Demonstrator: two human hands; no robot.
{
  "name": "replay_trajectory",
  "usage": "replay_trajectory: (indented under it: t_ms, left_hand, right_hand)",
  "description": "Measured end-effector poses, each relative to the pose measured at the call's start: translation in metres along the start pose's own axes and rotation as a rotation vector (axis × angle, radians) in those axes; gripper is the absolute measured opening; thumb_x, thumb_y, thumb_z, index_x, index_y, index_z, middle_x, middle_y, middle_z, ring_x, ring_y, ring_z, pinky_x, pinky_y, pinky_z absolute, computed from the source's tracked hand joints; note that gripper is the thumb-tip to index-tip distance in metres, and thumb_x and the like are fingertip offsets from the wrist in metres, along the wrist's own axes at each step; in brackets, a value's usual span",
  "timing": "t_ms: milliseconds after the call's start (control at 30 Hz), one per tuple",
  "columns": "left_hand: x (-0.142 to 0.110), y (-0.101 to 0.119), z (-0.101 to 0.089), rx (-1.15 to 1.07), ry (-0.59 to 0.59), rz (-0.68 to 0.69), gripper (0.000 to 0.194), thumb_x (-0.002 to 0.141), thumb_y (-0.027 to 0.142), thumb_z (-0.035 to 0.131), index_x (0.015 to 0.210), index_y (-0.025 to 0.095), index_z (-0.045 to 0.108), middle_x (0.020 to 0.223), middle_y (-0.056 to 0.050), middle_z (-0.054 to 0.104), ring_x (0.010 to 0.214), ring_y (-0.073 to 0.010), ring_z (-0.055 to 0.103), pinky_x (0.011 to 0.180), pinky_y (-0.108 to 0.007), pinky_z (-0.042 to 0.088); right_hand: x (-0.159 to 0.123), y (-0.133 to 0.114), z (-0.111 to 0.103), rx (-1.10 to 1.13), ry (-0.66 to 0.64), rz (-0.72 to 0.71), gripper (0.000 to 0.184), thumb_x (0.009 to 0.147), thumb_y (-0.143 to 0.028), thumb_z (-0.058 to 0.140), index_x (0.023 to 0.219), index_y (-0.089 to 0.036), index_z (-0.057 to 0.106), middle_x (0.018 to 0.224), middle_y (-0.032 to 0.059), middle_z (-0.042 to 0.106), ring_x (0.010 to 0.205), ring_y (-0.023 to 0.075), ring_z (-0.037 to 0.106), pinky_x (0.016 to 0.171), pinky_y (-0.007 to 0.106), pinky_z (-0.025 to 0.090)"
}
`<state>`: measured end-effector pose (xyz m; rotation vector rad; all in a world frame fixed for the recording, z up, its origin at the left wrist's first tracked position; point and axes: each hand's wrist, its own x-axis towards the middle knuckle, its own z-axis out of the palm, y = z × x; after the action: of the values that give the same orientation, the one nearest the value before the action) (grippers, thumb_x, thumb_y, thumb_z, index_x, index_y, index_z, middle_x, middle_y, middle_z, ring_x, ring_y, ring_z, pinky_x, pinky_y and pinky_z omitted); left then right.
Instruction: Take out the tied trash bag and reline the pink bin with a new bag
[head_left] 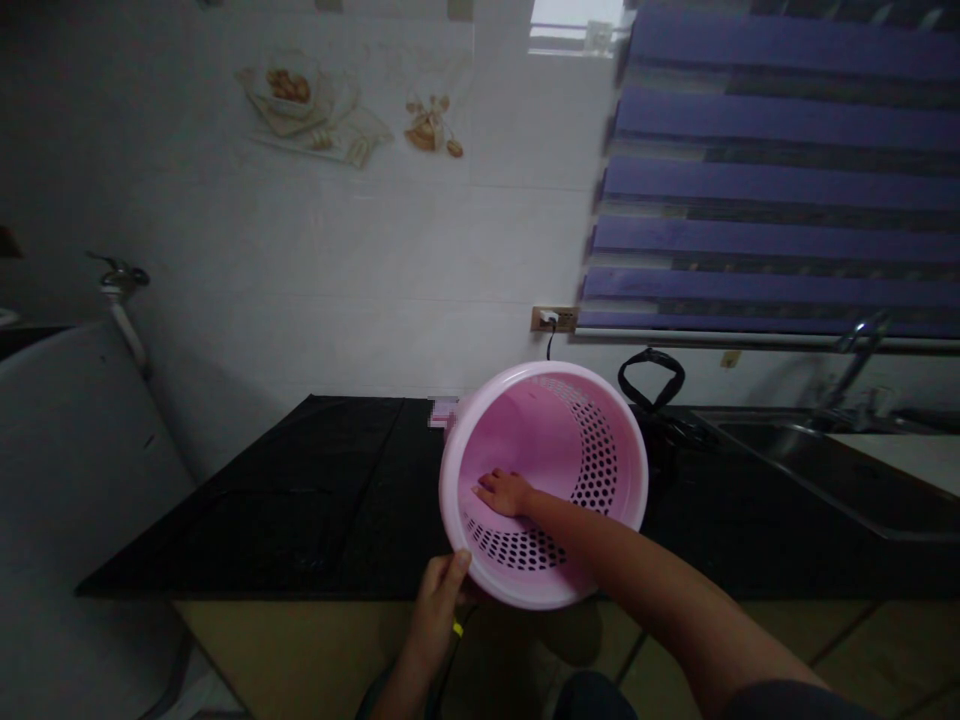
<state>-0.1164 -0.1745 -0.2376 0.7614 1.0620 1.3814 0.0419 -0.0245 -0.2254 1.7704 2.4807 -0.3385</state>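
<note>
A round pink plastic basket [541, 425] with rows of holes in its wall is tipped so that its mouth faces me, over the front edge of the black counter. My left hand [436, 600] grips its rim at the lower left, thumb on the rim and the other fingers mostly hidden beneath. Deep inside the basket, my right hand [505, 493] lies against the inner surface with its fingers stretched out to the left. Nothing shows in that hand.
The black countertop [300, 500] runs along the tiled wall. To the right stand a black plastic bag [667, 425] and a steel sink [810, 470] with a tap [855, 350]. A plug [550, 317] sits in the wall socket. At left is a pale rounded appliance [82, 500].
</note>
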Motion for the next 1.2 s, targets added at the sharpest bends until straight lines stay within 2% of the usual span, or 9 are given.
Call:
replay_trajectory:
  t_ms: [133,333,700,933,1067,1200]
  left_hand:
    - [0.003,-0.003,-0.002,0.001,-0.032,-0.06,0.068,0.05,0.074,0.074,0.073,0.011,0.064,0.068,-0.007,0.068,0.066,-0.0223,0.066,0.058,-0.032,0.054]
    - [0.004,-0.005,-0.003,-0.034,-0.144,-0.109,0.069,0.054,0.074,0.072,0.081,0.011,0.063,0.074,-0.01,0.07,0.077,-0.0284,0.07,0.062,-0.037,0.059]
    - [0.01,-0.008,-0.006,-0.078,-0.266,-0.159,0.065,0.061,0.071,0.07,0.084,0.01,0.064,0.08,-0.013,0.071,0.077,-0.0302,0.071,0.063,-0.041,0.06]
    - [0.016,-0.013,-0.008,-0.11,-0.32,-0.179,0.063,0.066,0.068,0.069,0.089,0.01,0.065,0.089,-0.017,0.072,0.086,-0.0333,0.071,0.064,-0.042,0.06]
    - [0.015,-0.011,-0.008,-0.083,-0.311,-0.186,0.06,0.069,0.065,0.068,0.09,0.009,0.064,0.088,-0.018,0.073,0.08,-0.0316,0.072,0.061,-0.041,0.06]
    - [0.009,-0.003,-0.004,-0.069,-0.333,-0.187,0.069,0.066,0.071,0.065,0.092,0.007,0.063,0.078,-0.018,0.073,0.066,-0.0302,0.072,0.055,-0.037,0.059]
  right_hand:
    - [0.001,0.001,0.001,0.004,-0.007,-0.002,0.062,0.097,-0.049,0.018,0.138,-0.015,0.05,0.14,0.0139,0.048,0.13,0.0262,0.043,0.106,0.05,0.034]
    - [0.002,0.002,0.002,0.003,0.002,-0.008,0.061,0.097,-0.049,0.019,0.136,-0.016,0.052,0.139,0.0142,0.049,0.13,0.0253,0.043,0.106,0.047,0.034]
    - [0.003,0.002,0.003,0.006,-0.005,-0.014,0.061,0.097,-0.048,0.017,0.137,-0.016,0.051,0.141,0.0134,0.047,0.131,0.0261,0.042,0.106,0.05,0.034]
    - [0.002,0.002,0.003,0.021,-0.001,-0.006,0.062,0.097,-0.05,0.017,0.137,-0.015,0.051,0.14,0.0144,0.048,0.13,0.0266,0.043,0.105,0.049,0.034]
    - [0.003,0.002,0.003,0.014,-0.002,-0.009,0.062,0.097,-0.049,0.016,0.135,-0.015,0.052,0.139,0.0148,0.048,0.131,0.0258,0.042,0.104,0.049,0.035]
    - [0.002,0.001,0.002,0.021,-0.001,-0.007,0.061,0.097,-0.049,0.016,0.134,-0.016,0.053,0.138,0.0143,0.049,0.131,0.0258,0.042,0.105,0.05,0.035]
